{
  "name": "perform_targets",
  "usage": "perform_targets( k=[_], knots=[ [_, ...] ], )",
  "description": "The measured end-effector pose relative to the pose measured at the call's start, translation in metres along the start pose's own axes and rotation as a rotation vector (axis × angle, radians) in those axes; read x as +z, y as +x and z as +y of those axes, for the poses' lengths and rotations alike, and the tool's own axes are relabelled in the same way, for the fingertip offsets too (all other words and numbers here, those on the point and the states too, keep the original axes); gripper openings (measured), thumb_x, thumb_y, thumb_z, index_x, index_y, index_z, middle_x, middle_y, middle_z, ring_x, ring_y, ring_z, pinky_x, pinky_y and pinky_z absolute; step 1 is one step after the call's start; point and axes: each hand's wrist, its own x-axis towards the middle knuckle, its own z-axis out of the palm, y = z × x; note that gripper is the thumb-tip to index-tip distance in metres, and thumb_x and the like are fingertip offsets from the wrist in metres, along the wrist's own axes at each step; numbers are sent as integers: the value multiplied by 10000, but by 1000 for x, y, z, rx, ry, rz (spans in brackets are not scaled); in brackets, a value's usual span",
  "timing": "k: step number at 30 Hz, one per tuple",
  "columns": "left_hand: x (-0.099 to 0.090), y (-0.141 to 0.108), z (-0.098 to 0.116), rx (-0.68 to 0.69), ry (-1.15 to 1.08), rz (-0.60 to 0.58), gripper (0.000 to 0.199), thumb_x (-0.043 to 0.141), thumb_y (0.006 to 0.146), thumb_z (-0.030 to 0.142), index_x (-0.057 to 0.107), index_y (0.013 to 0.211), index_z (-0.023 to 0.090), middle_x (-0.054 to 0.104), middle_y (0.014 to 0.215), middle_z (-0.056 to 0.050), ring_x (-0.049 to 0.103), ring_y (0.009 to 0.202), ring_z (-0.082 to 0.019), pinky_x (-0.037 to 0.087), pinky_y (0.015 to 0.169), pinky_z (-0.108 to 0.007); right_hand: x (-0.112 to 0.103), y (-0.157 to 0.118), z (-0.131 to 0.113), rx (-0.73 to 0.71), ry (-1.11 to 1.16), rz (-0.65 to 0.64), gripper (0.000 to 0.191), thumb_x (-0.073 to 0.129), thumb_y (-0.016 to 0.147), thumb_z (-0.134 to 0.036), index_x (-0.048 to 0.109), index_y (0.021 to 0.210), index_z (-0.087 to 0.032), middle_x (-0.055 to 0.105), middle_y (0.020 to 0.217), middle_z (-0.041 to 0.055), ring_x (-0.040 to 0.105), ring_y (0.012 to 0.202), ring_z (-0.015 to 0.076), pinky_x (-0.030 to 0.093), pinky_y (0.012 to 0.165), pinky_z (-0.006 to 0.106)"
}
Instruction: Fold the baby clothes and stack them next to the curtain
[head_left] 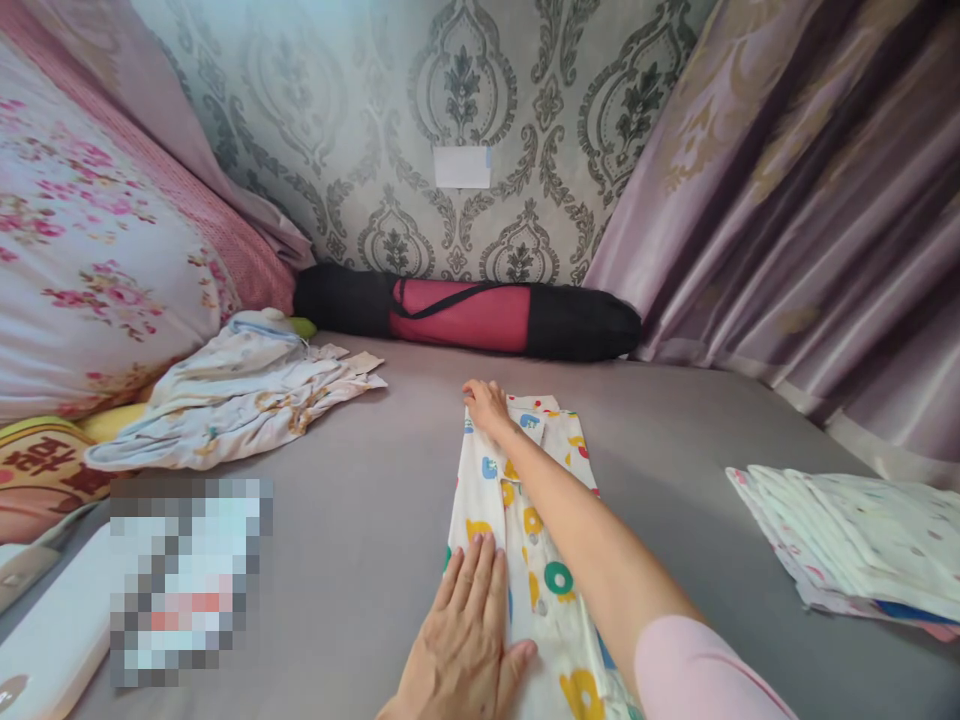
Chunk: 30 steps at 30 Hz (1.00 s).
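A white garment (555,520) with yellow, blue, green and red prints lies folded lengthwise on the grey bed sheet, with a row of buttons down its front. My left hand (465,620) rests flat on its near left part, fingers stretched forward and thumb out to the side. Beyond it, my right hand (487,405) is at the garment's far left corner, its fingers bent and closed on the edge. The right forearm crosses over the cloth, hiding some of it.
Folded clothes (862,540) are stacked at the right. A crumpled garment (247,390) lies at the left beside a floral pillow (97,240). Against the wall rests a red and black rolled bag (465,315). A white object (82,600) and a blurred-out package (195,580) lie front left.
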Motion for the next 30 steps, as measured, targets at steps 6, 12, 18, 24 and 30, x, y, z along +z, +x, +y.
perform_targets(
  k=[6, 12, 18, 24, 30],
  knots=[
    [16, -8, 7, 2, -18, 48, 893, 255, 883, 697, 226, 1492, 45, 439, 1443, -194, 329, 1387, -324, 257, 1126, -459, 19, -13, 2, -37, 6, 57, 301, 353, 980, -235, 625, 1109, -241, 596, 1167, 78, 440, 1113, 252, 318, 938, 374],
    [7, -11, 10, 110, -155, -3, 913, 268, 877, 712, 221, 1490, 37, 455, 1428, -195, 356, 1374, -309, 346, 1104, -429, 4, -1, 5, -43, 39, -9, 319, 363, 967, -237, 623, 1152, -233, 614, 1192, 73, 481, 1135, 246, 347, 971, 385],
    [-40, 12, -13, -126, -257, -155, 483, 324, 993, 370, 396, 1433, 186, 446, 1461, -69, 404, 1355, -192, 415, 1085, -344, -35, -31, 24, -116, 57, -46, 453, 272, 981, -254, 479, 1370, -148, 509, 1401, 89, 431, 1292, 174, 287, 1085, 304],
    [-12, 4, -20, -103, -101, -173, 575, 358, 972, 427, 321, 1477, 156, 347, 1512, -115, 290, 1410, -267, 352, 1114, -458, -14, -96, 23, -155, -47, -128, 633, 221, 981, -439, 274, 1490, -66, 198, 1572, 132, 108, 1457, 249, 40, 1174, 437],
    [-1, -2, -26, -103, -90, -268, 528, 328, 977, 447, 432, 1424, 186, 383, 1490, -103, 355, 1380, -271, 367, 1093, -488, -38, -109, 21, -106, 108, -185, 596, 192, 988, -420, 273, 1497, -121, 212, 1571, 99, 141, 1453, 201, 105, 1177, 403]
  ],
)
